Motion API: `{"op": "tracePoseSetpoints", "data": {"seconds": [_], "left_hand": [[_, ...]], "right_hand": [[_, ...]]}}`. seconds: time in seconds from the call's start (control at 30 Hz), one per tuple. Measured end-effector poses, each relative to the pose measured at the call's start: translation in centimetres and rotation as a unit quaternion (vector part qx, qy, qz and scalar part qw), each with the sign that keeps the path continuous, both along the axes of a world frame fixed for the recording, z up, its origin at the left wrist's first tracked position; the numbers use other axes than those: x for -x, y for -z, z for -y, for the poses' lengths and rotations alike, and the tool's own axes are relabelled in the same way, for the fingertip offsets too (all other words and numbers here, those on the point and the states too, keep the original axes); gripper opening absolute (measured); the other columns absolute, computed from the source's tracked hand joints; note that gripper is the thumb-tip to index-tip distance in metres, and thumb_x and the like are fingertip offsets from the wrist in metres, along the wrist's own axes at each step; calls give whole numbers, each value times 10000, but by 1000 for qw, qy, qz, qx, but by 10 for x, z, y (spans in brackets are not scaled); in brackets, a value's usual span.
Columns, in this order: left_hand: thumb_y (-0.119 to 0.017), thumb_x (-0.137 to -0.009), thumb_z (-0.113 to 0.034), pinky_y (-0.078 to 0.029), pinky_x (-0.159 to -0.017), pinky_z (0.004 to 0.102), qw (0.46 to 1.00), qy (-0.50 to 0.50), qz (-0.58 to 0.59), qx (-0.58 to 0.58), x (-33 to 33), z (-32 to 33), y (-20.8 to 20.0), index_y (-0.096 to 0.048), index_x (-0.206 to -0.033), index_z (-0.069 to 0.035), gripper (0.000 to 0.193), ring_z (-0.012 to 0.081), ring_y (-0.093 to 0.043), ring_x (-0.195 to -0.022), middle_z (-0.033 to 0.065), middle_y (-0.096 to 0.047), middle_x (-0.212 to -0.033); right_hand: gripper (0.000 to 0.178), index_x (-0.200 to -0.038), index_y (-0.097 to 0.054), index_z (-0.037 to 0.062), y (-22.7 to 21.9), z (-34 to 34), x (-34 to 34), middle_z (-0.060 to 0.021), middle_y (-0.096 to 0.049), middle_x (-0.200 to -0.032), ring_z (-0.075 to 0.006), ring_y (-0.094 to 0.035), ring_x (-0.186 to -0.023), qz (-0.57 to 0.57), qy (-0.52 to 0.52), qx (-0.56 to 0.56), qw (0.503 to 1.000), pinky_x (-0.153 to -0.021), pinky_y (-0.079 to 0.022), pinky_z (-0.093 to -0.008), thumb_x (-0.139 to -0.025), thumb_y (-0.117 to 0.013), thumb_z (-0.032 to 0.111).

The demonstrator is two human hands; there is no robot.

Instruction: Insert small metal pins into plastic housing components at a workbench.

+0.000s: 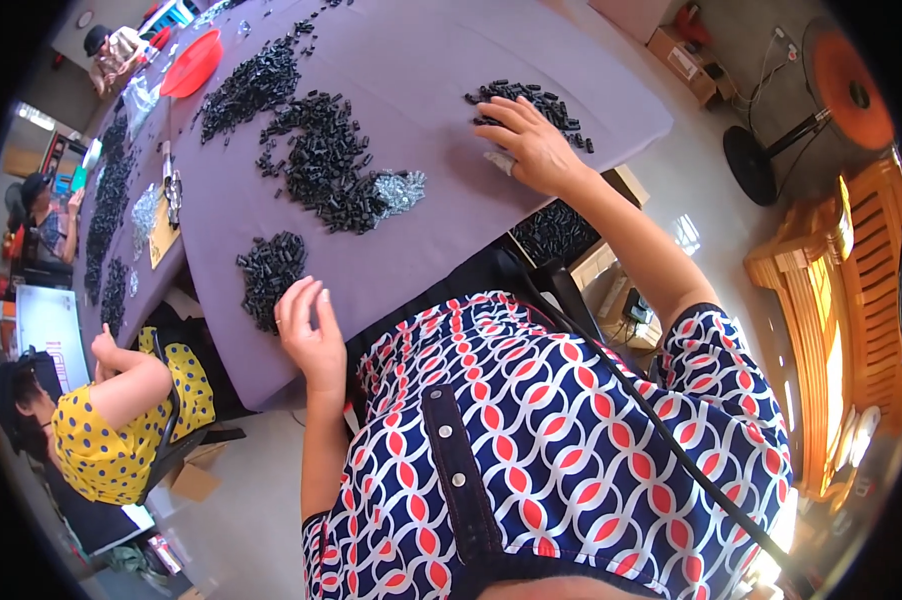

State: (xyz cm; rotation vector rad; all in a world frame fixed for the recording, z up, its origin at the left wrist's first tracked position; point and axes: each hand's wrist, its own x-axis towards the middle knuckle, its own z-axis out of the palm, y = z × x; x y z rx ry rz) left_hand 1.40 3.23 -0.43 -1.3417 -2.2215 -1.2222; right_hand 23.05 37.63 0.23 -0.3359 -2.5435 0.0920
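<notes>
My left hand point(314, 335) is at the table's near edge with its fingers stretched and a little apart. Its fingertips are next to a small pile of short black cylindrical parts point(269, 270). Over on the right, my right hand point(536, 150) has its fingers spread at the near side of another pile of black parts point(561, 112). Something whitish point(498, 161) is around or at the right thumb. Between the hands and farther back lies a large heap of black parts point(321, 160). A small cluster of shiny silver pieces point(399, 192) touches its right edge.
More black parts point(256, 80) and a red basin point(192, 64) are farther back on the grey-covered table point(451, 45). A box of black parts point(556, 232) stands below the edge. Co-workers sit on the left, one in yellow dotted clothes point(106, 435). A fan point(751, 165) stands right.
</notes>
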Motion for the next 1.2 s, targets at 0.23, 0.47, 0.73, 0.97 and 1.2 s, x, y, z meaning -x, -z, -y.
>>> {"op": "tracePoseSetpoints", "data": {"seconds": [0.23, 0.47, 0.73, 0.97, 1.2], "left_hand": [[-727, -852, -65, -518, -860, 318, 956, 280, 66, 48, -65, -108, -49, -644, -1203, -26, 362, 223, -653, -1028, 117, -660, -1149], [-795, -805, -328, -328, -1136, 494, 941, 280, -8, 191, -81, -233, -4, -284, -1488, 9, 917, 448, -381, -1374, 298, -391, -1471], [-838, -673, -578, -279, -1157, 536, 954, 214, -108, 182, -74, -312, 16, -245, -1488, 52, 1188, 528, -304, -1390, 393, -323, -1476], [-843, -661, -567, -349, -1100, 510, 951, 258, -103, 135, -89, -337, 24, -362, -1411, 70, 1096, 453, -434, -1294, 272, -502, -1355], [-853, -701, -453, -404, -1056, 484, 947, 307, -33, 83, -138, -337, 28, -396, -1381, 60, 967, 420, -478, -1241, 247, -499, -1342]], "right_hand": [[512, -1330, -578, 121, 22, -67, -75, -172, -470, -1460, -376, -441, -1346, -104, 220, 148, 959, -1090, -415, -423, -837, -713, 146], [580, -1414, -505, 116, 32, -53, -46, -214, -390, -1524, -415, -385, -1383, -22, 258, 169, 951, -1142, -345, -452, -920, -663, 376], [561, -1376, -552, 118, 35, -92, 9, -207, -427, -1502, -405, -361, -1405, 2, 123, 94, 988, -1162, -285, -493, -903, -663, 398], [442, -1204, -649, 35, 31, -105, -6, -124, -616, -1247, -337, -542, -1191, -10, 3, 197, 980, -1015, -448, -396, -763, -636, 60], [341, -1085, -651, -10, 31, -96, -57, -143, -617, -1161, -354, -581, -1091, -51, 6, 237, 970, -959, -473, -408, -748, -621, 31]]}}
